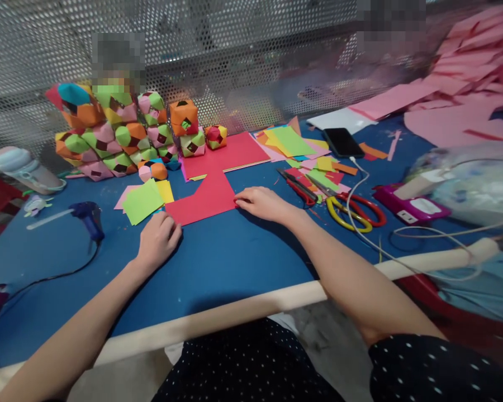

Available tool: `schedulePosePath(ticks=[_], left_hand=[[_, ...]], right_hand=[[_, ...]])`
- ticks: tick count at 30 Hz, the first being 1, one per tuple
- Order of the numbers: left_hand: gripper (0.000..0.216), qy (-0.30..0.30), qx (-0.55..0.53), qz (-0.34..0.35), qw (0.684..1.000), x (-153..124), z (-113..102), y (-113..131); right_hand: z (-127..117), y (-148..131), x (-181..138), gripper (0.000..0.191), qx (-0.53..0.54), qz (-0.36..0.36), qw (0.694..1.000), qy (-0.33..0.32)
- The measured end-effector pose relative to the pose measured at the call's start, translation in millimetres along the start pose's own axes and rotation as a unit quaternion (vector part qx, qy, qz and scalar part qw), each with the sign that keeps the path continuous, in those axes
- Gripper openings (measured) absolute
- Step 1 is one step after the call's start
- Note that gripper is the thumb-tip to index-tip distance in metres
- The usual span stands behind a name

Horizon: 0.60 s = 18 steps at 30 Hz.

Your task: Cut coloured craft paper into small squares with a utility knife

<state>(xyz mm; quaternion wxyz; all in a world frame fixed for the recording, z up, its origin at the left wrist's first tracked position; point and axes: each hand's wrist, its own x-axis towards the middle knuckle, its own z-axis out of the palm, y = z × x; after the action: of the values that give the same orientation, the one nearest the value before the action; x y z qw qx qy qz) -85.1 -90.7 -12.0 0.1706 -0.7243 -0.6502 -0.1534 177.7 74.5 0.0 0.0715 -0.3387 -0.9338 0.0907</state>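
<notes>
A sheet of red paper (209,198) lies before me on the blue table (235,251), one corner bent or cut away at its upper left. My left hand (159,237) is closed at its lower left corner, the fingertips curled under and partly hidden. At the right edge, my right hand (260,204) pinches the red paper between thumb and fingers. Small green and yellow paper squares (145,202) lie just beyond my left hand. Behind the sheet is a stack of larger red paper (238,149).
Folded paper balls (129,137) are stacked at the back left. A glue gun (86,215) and a bottle (25,167) stand left. Right are scissors (352,215), black-bladed scissors (299,187), paper scraps (327,167), a phone (342,142), a cable (356,190) and a purple power strip (411,206).
</notes>
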Motion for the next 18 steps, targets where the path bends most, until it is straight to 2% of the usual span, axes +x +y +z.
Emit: schedulePosePath(ticks=[4, 8, 11, 15, 18], left_hand=[[0.022, 0.003, -0.024, 0.028, 0.999, 12, 3, -7], [0.022, -0.022, -0.034, 0.093, 0.995, 31, 8, -12], [0.024, -0.018, -0.046, 0.134, 0.99, 49, 13, -15], [0.027, -0.008, -0.056, 0.147, 0.988, 72, 24, -18], [0.031, -0.036, -0.05, 0.136, 0.989, 79, 34, -17]], right_hand=[[1, -11, 1, 0.034, -0.031, 0.014, 0.999, 0.007], [5, -21, 11, 0.034, -0.066, 0.025, 0.997, 0.017], [-1, -19, 17, 0.034, -0.083, 0.015, 0.996, 0.028], [-15, 9, 7, 0.035, -0.106, 0.036, 0.991, 0.066], [-15, 43, -15, 0.034, -0.166, 0.057, 0.975, 0.136]])
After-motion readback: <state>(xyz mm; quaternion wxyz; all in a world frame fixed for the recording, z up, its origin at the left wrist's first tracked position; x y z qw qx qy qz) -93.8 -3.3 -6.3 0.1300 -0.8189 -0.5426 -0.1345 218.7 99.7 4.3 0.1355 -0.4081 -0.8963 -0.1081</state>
